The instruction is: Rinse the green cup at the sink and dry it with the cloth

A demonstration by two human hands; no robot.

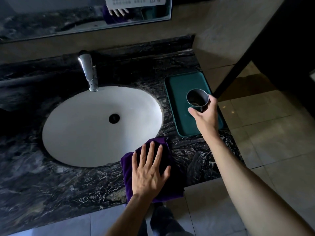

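Note:
The green cup (pixel 197 99) stands upright over the dark green tray (pixel 179 92) to the right of the sink, its open mouth facing up. My right hand (pixel 205 116) grips the cup's near side between thumb and fingers. A purple cloth (pixel 172 178) lies on the counter at the sink's near right rim. My left hand (pixel 148 169) rests flat on the cloth with straight, spread fingers. The white oval sink (pixel 81 130) lies to the left, with a chrome faucet (pixel 88 72) behind it; no water is visible.
The black marble counter (pixel 51 184) surrounds the sink and ends just right of the tray, where the tiled floor (pixel 264 133) drops away. A mirror (pixel 68 17) runs along the back wall. A dark vertical panel edge (pixel 238 72) slants past the tray's far right corner.

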